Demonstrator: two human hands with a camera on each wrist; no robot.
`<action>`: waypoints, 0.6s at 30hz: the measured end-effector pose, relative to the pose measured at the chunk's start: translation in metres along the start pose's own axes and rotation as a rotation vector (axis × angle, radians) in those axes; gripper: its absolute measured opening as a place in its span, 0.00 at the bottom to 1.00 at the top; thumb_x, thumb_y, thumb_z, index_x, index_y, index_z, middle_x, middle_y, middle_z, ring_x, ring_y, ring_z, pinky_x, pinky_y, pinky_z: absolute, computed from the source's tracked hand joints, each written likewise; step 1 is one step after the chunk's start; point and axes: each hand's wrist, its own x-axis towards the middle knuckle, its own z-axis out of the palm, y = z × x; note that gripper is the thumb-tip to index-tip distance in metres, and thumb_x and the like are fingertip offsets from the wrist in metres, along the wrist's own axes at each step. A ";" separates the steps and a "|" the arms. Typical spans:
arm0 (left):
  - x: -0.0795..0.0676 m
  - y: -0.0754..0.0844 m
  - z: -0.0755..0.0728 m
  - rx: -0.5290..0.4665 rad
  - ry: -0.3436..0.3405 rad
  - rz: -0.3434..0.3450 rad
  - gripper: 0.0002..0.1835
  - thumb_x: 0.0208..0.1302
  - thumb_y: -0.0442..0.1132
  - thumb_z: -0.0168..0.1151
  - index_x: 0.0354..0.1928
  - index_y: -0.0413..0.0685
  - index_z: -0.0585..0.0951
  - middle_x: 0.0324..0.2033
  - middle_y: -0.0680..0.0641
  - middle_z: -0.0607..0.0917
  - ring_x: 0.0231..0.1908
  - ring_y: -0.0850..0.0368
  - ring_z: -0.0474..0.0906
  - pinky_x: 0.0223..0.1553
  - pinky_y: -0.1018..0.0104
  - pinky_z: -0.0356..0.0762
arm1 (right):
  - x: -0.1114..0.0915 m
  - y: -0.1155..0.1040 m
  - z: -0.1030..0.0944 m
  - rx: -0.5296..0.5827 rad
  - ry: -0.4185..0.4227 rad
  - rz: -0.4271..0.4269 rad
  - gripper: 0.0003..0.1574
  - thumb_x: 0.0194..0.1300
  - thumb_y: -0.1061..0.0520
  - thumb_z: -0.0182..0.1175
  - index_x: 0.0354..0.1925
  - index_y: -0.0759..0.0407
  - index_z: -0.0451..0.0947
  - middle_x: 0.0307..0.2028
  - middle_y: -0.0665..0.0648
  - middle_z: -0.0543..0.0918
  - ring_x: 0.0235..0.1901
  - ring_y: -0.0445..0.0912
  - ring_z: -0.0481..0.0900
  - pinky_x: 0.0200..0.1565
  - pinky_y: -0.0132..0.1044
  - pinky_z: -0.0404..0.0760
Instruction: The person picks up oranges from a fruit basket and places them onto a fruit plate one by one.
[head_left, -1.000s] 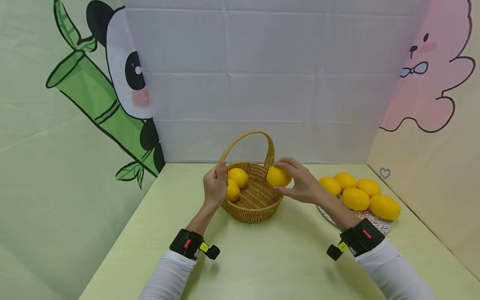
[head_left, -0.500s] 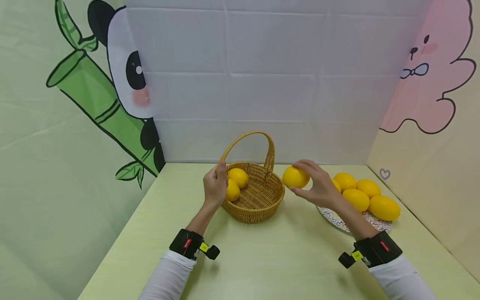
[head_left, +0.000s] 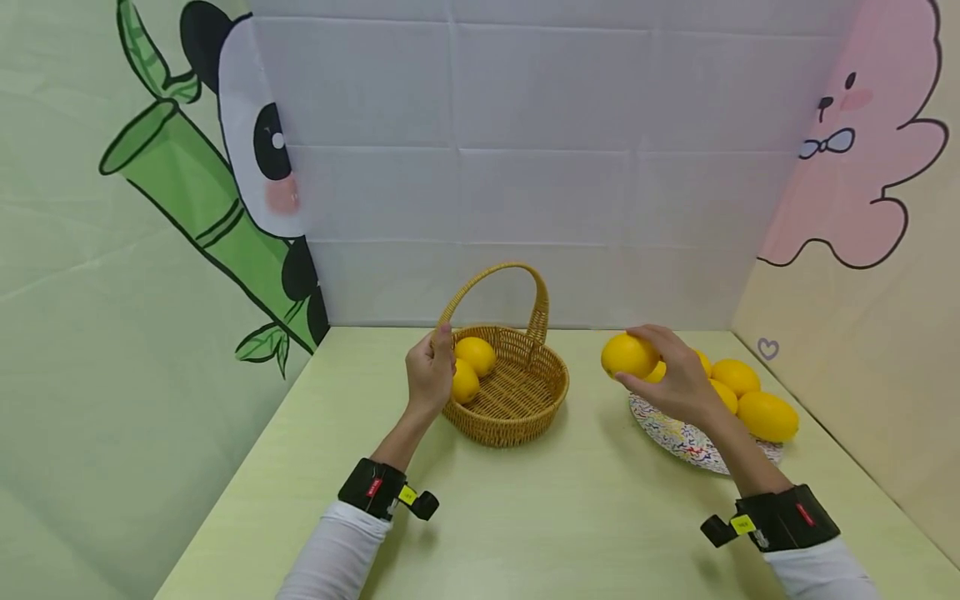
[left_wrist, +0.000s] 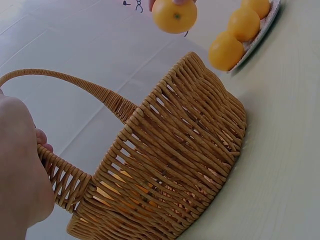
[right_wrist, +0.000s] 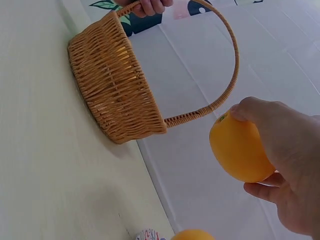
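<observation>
1. The left hand [head_left: 430,373] grips the near-left foot of the handle [head_left: 514,265] on a round wicker basket [head_left: 504,431], thumb up along the wicker; the basket sits on the pale green table [head_left: 540,525], its handle arched over the top.
2. The right hand [head_left: 671,377] pinches one yellow citrus fruit [head_left: 628,356] between thumb and fingertips, spread only as wide as the fruit; it is held in the air, outside the basket and near the left edge of the speckled plate [head_left: 675,435].
3. Two more yellow fruits [head_left: 471,367] lie in the basket, against its left side by the gripping hand; the woven floor shows beside them.
4. On the plate, to the right of the basket, I can see at least five fruits [head_left: 767,417], some partly hidden behind the right hand.
5. Black bands [head_left: 372,489] circle both wrists, just past the white sleeves [head_left: 337,550]; a panda drawing [head_left: 243,142] decorates the left wall.
</observation>
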 end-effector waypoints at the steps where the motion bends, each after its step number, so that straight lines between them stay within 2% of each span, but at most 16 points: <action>1: 0.000 0.000 0.000 0.001 0.000 0.000 0.28 0.83 0.40 0.48 0.18 0.35 0.66 0.09 0.49 0.64 0.08 0.69 0.56 0.10 0.77 0.52 | -0.002 0.002 -0.002 -0.010 -0.001 0.012 0.44 0.54 0.52 0.80 0.66 0.60 0.76 0.64 0.58 0.75 0.56 0.49 0.76 0.46 0.44 0.84; 5: -0.001 -0.001 0.000 0.008 0.000 0.001 0.28 0.83 0.41 0.48 0.19 0.35 0.67 0.10 0.48 0.65 0.09 0.68 0.57 0.10 0.77 0.53 | -0.011 0.011 -0.010 -0.032 -0.008 0.051 0.45 0.55 0.50 0.79 0.67 0.59 0.74 0.65 0.58 0.75 0.54 0.48 0.77 0.46 0.34 0.81; 8: -0.001 -0.001 0.000 0.010 -0.003 0.001 0.28 0.83 0.41 0.48 0.19 0.34 0.67 0.10 0.48 0.65 0.09 0.68 0.57 0.10 0.77 0.53 | -0.017 0.014 -0.014 -0.036 -0.012 0.078 0.45 0.55 0.50 0.79 0.67 0.60 0.74 0.64 0.58 0.75 0.52 0.49 0.77 0.43 0.38 0.82; 12: -0.001 -0.001 0.000 0.008 -0.004 0.001 0.28 0.83 0.41 0.48 0.19 0.35 0.66 0.10 0.48 0.64 0.09 0.69 0.57 0.10 0.77 0.53 | -0.024 0.018 -0.016 -0.056 -0.018 0.102 0.45 0.56 0.51 0.78 0.66 0.64 0.73 0.62 0.62 0.76 0.51 0.53 0.77 0.41 0.51 0.83; 18: -0.001 0.001 0.000 0.001 0.000 -0.009 0.28 0.83 0.41 0.48 0.19 0.34 0.67 0.10 0.49 0.64 0.08 0.69 0.56 0.10 0.77 0.52 | -0.033 0.022 -0.017 -0.102 -0.040 0.178 0.43 0.58 0.50 0.76 0.65 0.68 0.74 0.60 0.68 0.77 0.51 0.59 0.75 0.41 0.55 0.80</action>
